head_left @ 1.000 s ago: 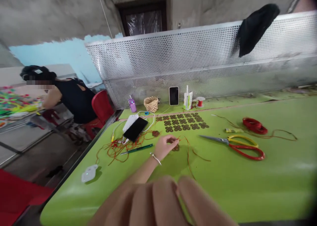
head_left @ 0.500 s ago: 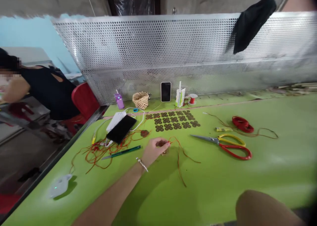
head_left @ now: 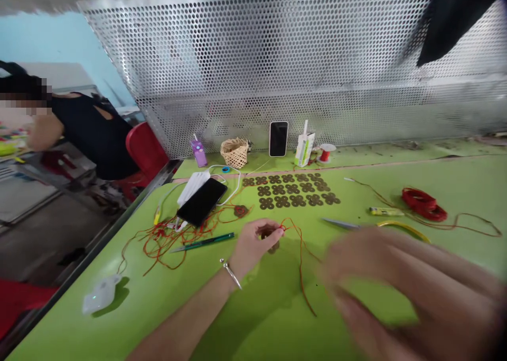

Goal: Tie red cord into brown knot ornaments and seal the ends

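My left hand (head_left: 259, 242), with a silver bracelet at the wrist, pinches a small knotted piece of red cord (head_left: 301, 260) over the green table; two thin ends trail to the right. A brown coin-like piece (head_left: 273, 245) shows under its fingers. Large and blurred at the right, my right hand (head_left: 396, 276) has its thumb and fingers curved apart around a gap. Whether it touches a cord end is too blurred to tell. It covers most of the scissors (head_left: 343, 223). Rows of brown clover-shaped coin pieces (head_left: 295, 190) lie behind my left hand.
At the left lie a black phone (head_left: 203, 201), tangled red cords (head_left: 166, 247), a green pen (head_left: 206, 242) and a white device (head_left: 101, 295). A basket (head_left: 234, 152), upright phone (head_left: 278, 139), cartons and spool (head_left: 325, 152) stand behind. A red cord bundle (head_left: 423, 203) lies right. A person (head_left: 93, 131) is at far left.
My right hand has come in from the lower right, now over the scissors. My left hand still holds the cord. The view has shifted, so the table items appear slightly larger.
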`<action>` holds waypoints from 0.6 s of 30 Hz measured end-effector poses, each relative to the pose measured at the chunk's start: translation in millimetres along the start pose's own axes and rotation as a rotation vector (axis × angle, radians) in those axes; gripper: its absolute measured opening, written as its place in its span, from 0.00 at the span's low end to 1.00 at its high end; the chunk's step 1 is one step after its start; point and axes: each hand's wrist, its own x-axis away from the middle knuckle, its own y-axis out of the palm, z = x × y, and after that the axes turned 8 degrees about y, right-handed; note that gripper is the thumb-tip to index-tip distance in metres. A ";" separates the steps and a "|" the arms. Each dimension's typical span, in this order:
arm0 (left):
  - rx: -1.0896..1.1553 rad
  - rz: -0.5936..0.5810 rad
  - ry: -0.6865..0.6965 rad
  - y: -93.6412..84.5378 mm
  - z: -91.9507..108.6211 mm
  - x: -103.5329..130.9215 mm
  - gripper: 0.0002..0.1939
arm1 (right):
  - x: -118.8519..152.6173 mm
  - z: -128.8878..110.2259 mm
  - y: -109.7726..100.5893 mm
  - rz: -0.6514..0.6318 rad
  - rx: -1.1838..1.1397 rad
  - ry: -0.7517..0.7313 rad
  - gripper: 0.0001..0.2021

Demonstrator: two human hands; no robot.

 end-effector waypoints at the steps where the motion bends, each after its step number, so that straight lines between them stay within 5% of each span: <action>1: -0.014 0.006 0.020 -0.5 3.1 -0.3 0.10 | -8.7 6.4 3.0 -0.026 -0.010 0.021 0.07; 4: -0.028 0.002 0.041 -1.7 12.1 0.5 0.10 | -34.7 40.2 21.9 -0.113 -0.044 0.136 0.07; 9: -0.064 0.027 0.042 -1.2 17.9 6.7 0.09 | -47.4 90.7 52.0 -0.086 -0.158 0.291 0.08; 18: -0.087 -0.026 -0.046 -2.6 20.9 8.4 0.09 | -39.1 90.0 61.8 -0.132 -0.383 0.222 0.05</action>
